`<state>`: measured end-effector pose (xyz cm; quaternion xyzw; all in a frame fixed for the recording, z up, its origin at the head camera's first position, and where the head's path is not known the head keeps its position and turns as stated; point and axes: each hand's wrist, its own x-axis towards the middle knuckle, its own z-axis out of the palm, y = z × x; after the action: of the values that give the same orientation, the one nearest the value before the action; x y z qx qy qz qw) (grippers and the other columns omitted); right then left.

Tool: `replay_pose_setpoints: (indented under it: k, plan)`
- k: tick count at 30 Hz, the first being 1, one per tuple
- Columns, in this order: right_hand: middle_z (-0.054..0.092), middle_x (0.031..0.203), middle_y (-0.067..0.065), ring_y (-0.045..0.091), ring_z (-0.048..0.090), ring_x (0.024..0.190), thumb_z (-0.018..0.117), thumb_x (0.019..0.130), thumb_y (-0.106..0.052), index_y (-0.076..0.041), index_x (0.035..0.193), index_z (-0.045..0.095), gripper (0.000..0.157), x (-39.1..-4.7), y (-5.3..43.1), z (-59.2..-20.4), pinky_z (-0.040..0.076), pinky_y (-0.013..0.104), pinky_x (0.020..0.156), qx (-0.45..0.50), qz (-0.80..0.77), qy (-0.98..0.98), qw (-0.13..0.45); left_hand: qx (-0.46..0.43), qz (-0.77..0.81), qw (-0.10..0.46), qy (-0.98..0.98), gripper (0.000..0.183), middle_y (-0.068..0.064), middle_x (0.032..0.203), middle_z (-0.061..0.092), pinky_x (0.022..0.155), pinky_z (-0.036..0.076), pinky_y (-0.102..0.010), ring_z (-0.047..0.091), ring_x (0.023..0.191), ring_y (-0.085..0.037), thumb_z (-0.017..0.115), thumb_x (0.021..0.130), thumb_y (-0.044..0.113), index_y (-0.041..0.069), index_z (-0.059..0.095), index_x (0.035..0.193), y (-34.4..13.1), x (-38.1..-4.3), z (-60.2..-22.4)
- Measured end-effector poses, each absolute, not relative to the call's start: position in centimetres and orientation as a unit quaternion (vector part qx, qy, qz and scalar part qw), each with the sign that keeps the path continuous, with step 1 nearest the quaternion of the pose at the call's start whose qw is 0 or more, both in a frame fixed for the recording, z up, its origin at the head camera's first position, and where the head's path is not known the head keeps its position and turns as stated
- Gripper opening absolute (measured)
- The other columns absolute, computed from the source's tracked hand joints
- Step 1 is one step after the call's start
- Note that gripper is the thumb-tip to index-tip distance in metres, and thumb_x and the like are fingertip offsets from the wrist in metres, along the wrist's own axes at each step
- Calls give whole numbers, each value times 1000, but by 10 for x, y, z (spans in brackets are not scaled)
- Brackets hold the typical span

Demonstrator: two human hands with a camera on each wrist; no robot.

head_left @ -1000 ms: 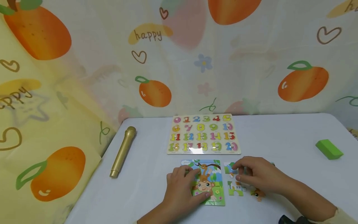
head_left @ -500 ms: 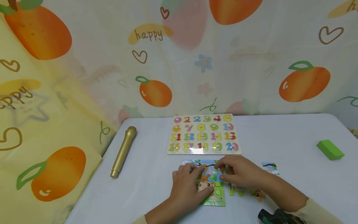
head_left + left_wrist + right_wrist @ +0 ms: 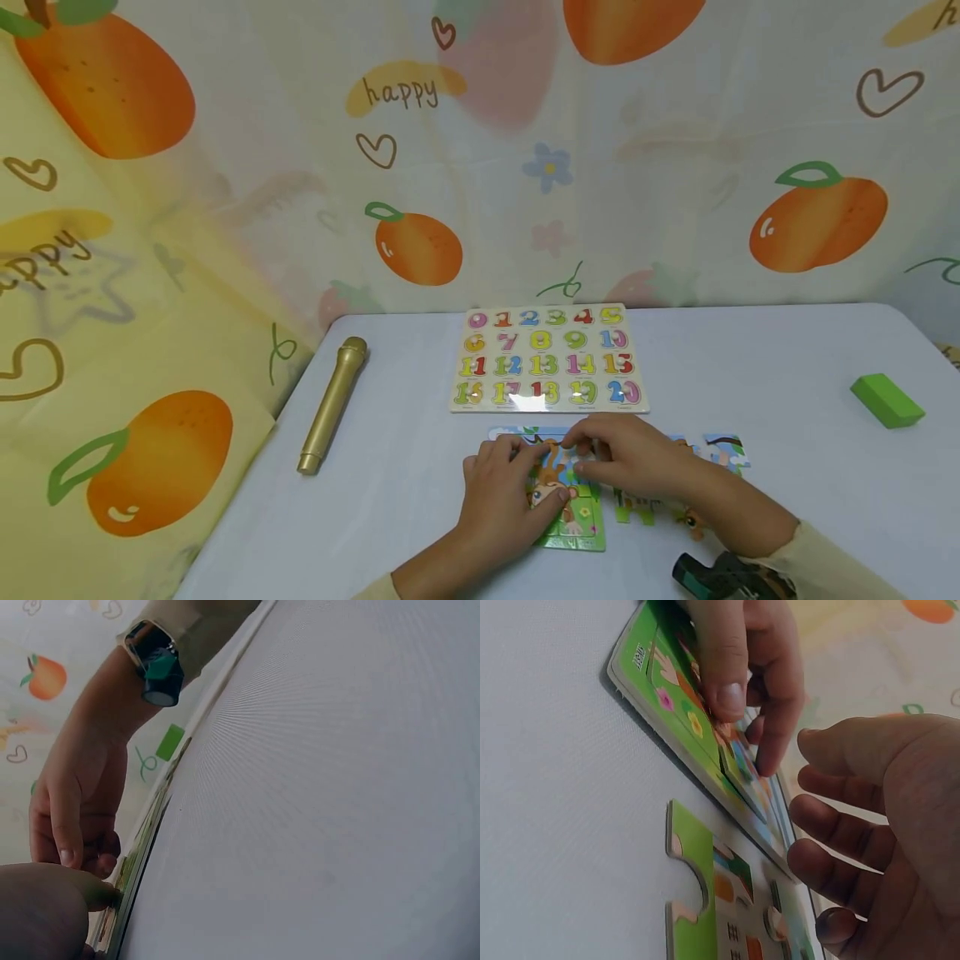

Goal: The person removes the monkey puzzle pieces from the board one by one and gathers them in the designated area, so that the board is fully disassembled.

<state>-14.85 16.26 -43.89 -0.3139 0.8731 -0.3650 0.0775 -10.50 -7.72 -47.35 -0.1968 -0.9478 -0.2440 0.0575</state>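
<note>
Puzzle board (image 3: 587, 518), flat, round-cornered; left hand (image 3: 501, 498) spread on it; right hand (image 3: 637, 454) loosely spread over its edge

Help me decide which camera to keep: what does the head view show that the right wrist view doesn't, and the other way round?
Only the head view: the gold microphone and green block.
Only the right wrist view: the palm side of the right hand.
Both: that hand, the left hand on the puzzle board, loose puzzle pieces beside it.
</note>
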Motion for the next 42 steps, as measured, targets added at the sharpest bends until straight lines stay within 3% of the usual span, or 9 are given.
replay_pose_setpoints:
  k: [14,20,28,42]
  plan:
    - [64,96,-17,4,53,74,77,100,-29,-19,117,75,21,-153,150,-438,48,27,69,-299,-362,878,97,-193,-255,80,-944,57,8,111,53,80,29,-37,46,99,-12,81,87,56,31,72,138,-77,-107,-478]
    - [67,98,-15,4,54,75,81,97,-26,-20,116,77,20,-154,146,-439,48,28,69,-293,-349,884,104,-195,-251,62,-946,62,9,114,52,81,29,-38,45,101,-12,78,87,61,33,70,142,-78,-106,-477]
    - [67,106,-14,6,59,94,91,85,-30,-21,114,79,33,-153,144,-437,52,36,87,-307,-318,889,119,-198,-233,46,-951,74,10,117,50,83,30,-39,44,104,-12,82,80,69,32,69,143,-81,-106,-478]
    - [64,103,-18,5,59,94,94,82,-25,-27,107,77,31,-153,142,-440,52,40,92,-300,-301,894,141,-199,-231,50,-951,77,11,119,50,85,32,-41,45,107,-12,83,79,71,31,69,143,-81,-105,-479]
